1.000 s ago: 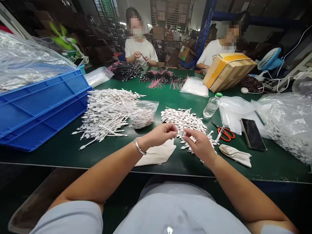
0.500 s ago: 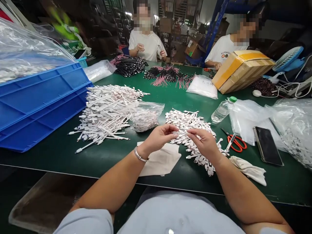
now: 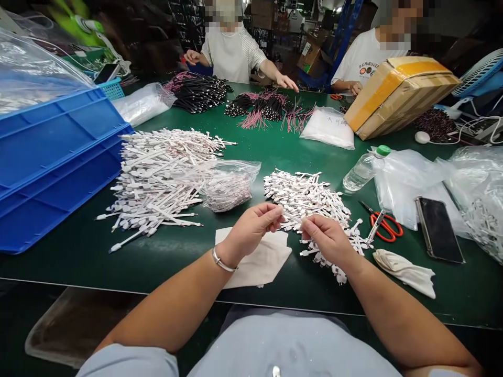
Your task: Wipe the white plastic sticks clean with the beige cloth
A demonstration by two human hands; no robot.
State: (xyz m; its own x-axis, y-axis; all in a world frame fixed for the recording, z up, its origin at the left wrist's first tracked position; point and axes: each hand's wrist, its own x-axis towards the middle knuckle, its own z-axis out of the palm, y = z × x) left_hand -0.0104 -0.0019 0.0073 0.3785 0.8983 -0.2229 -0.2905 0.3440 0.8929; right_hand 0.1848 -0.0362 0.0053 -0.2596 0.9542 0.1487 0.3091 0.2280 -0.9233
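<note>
My left hand [image 3: 259,225] is closed in a pinch above a cream cloth [image 3: 259,262]. Thumb and fingertips are also pressed together on my right hand [image 3: 327,238], over the near side of a pile of short white cables [image 3: 306,191]. What either pinch holds is too small and hidden to make out against the white pile behind. The two hands face each other with a small gap between their fingertips. A clear bag of white cables [image 3: 230,191] lies beyond my left hand, beside a larger heap of white cables [image 3: 157,178].
Blue crates [image 3: 51,157] stand at left. On the right lie red-handled scissors [image 3: 387,228], a phone [image 3: 439,230], a crumpled cloth [image 3: 404,272] and a water bottle [image 3: 359,173]. A taped carton [image 3: 401,99] and black cable bundles [image 3: 200,93] are farther back. Two people sit opposite.
My hands have moved slightly apart, and the small white piece seen at my left fingertips no longer shows. The view has tilted down a little. The co-worker opposite has spread both hands outward.
</note>
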